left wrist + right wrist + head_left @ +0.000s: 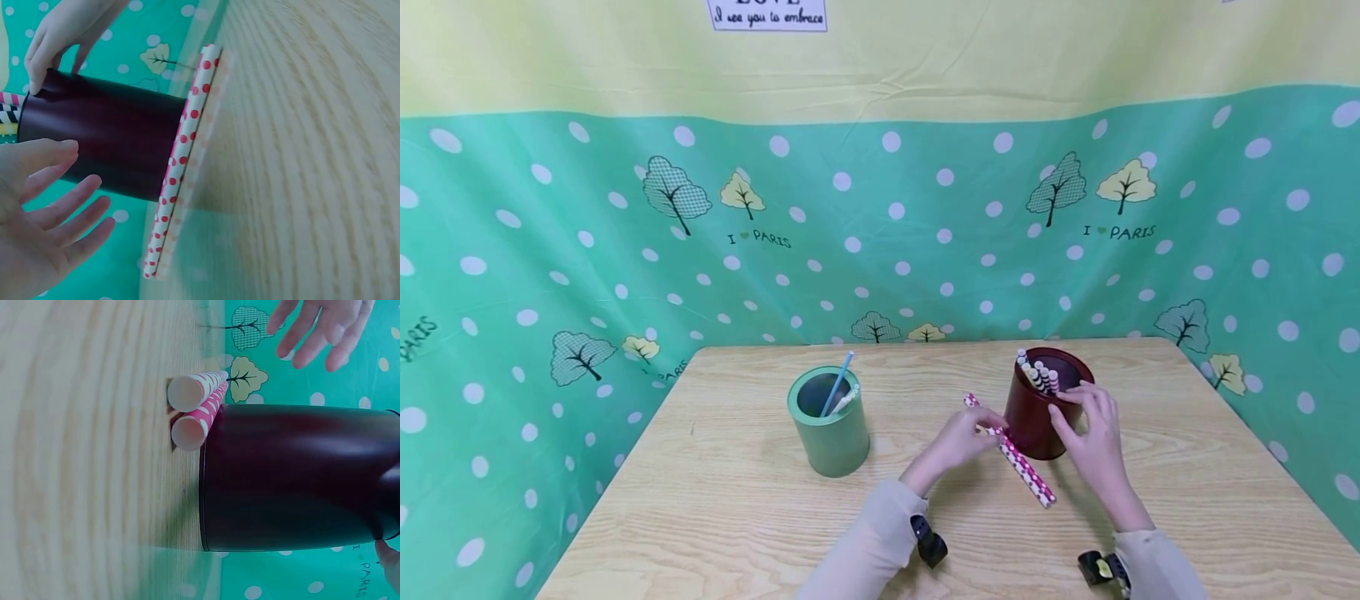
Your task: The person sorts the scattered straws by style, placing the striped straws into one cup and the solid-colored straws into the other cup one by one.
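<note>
On the tabletop [737, 517], two red-dotted paper straws [1018, 462] lie side by side against the foot of the dark red cup [1037, 425], which holds more straws. The left hand [958, 440] hovers just over them, fingers loose and apart, holding nothing. The right hand [1093, 437] steadies the cup's rim with its fingertips. Pinching the straws near mid-length, while that rim stays braced, should stop them rolling.

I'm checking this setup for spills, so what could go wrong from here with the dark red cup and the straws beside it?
The two dotted straws lie loose against the foot of the dark red cup; a nudge from the left hand might roll them away. The right hand rests only on the cup's rim, so a pull there might tip it and spill the striped straws inside.
</note>
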Available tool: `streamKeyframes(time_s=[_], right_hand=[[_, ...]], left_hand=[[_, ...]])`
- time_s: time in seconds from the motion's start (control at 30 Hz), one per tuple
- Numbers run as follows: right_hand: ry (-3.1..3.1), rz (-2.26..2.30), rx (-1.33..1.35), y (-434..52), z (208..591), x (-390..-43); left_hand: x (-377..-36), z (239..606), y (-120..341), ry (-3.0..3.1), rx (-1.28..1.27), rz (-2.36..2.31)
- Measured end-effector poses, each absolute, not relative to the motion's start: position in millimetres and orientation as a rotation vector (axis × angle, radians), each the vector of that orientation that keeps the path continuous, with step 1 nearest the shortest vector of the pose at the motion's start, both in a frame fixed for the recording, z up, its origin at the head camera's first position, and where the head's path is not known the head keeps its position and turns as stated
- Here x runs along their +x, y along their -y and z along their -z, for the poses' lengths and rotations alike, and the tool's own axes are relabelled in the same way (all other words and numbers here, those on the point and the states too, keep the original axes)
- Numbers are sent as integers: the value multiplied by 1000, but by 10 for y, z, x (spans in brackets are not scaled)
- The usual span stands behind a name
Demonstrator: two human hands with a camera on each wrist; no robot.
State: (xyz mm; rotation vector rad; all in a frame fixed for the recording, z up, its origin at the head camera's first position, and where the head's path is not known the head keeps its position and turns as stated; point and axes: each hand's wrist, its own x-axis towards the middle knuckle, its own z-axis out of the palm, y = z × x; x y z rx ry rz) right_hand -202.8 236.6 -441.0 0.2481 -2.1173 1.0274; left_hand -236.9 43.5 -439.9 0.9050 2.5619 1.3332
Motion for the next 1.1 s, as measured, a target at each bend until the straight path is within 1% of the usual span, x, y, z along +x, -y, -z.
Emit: streamKeyframes(time_s=[0.17, 0.47, 0.9, 1.1], right_hand=[[2099, -1013, 262, -2370, 4415, -2033], [2085, -1007, 274, -2361, 4410, -2031], [2077, -1006, 285, -2352, 4402, -2022], [2094, -1010, 273, -2355, 4403, -2023]], left_hand=[[-2349, 4430, -435, -2575, 931, -1218], [-2353, 4538, -420, -2639, 1080, -1067], [-2361, 4561, -461, -2620, 1031, -950], [-2374, 4575, -493, -2649, 1080, -836]])
